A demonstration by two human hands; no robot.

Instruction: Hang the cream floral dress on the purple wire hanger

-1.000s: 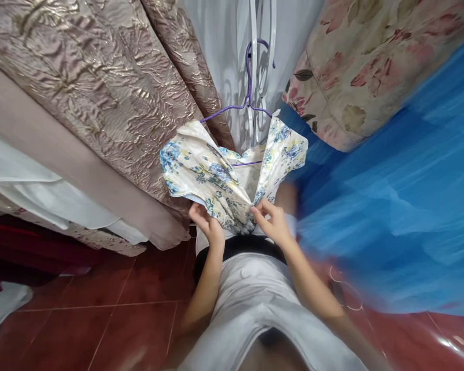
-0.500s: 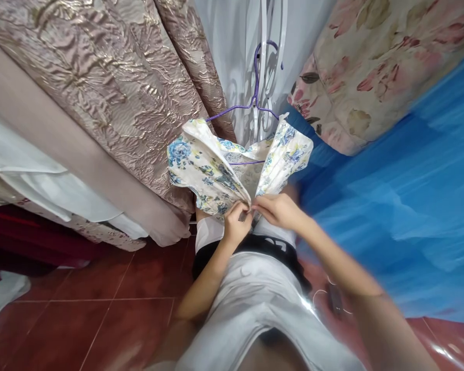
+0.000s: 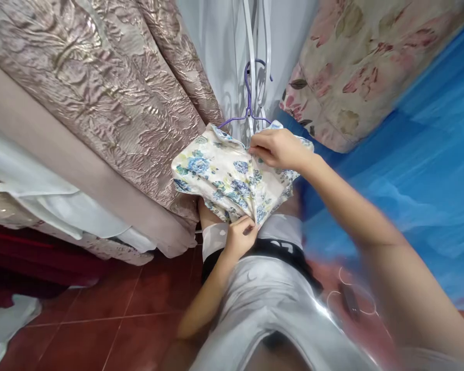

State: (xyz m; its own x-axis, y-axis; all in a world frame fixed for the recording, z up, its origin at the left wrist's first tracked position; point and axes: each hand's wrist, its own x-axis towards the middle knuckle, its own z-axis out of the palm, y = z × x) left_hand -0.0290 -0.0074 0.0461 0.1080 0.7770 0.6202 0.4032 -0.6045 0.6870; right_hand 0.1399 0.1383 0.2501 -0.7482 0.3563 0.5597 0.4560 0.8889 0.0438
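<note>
A white sleeveless top [image 3: 216, 170] with blue flowers hangs on a purple wire hanger [image 3: 249, 105] in front of my legs. Its two front edges meet in a line down the middle, a zipper [image 3: 252, 180]. At the lower end of this line, my left hand [image 3: 240, 238] pinches the fabric between thumb and fingers. My right hand [image 3: 276, 148] is closed at the neckline, at the zipper's upper end; the pull itself is hidden by the fingers. The right hand and forearm cover part of the top's right shoulder.
White hangers [image 3: 251, 51] hang behind the purple one. Pink brocade cloth [image 3: 112, 98] drapes on the left, with white and dark red garments beyond. Floral cloth [image 3: 355, 77] and a blue fabric [image 3: 402, 196] are on the right. Below lies a red tiled floor [image 3: 96, 340].
My right hand has moved up from the lower front to the neckline, and the front edges that stood apart have come together. My left hand stays on the lower end.
</note>
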